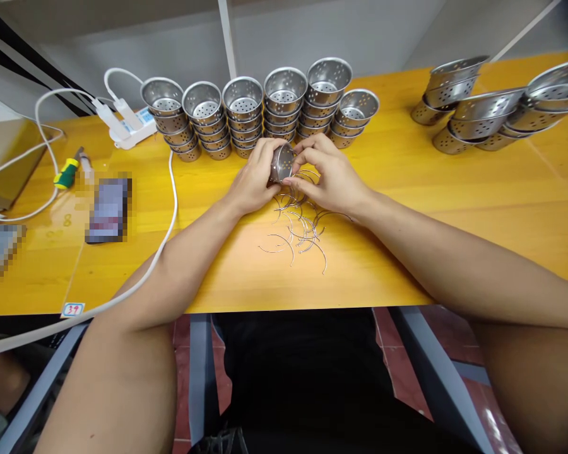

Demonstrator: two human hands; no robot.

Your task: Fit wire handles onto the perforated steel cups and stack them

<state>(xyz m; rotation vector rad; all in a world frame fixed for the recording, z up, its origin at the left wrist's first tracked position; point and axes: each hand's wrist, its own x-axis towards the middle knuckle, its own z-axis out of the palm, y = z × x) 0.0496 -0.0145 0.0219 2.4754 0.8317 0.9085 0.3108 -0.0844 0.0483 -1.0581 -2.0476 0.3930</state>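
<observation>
Metal cup (284,162), dotted with holes, is tilted on its side in the person's grasp, near the middle of the yellow table (383,265); whether it touches the wood I cannot tell. Along the far side of that table stand 6 stacks of cups (284,104) in a row, just behind the hands. More cups (485,113) lean and overlap at the far right. The left hand (255,180) is curled round the cup, holding it. The right hand (334,173) is partly closed, thumb and fingertips at the rim; I cannot tell if it pinches anything there. Left of the stacks sits a white power strip (135,131) with 2 plugs. Nearer are a phone (108,211) and a green-and-yellow screwdriver (67,173). Thin curved wires (305,238) lie loose below the hands.
</observation>
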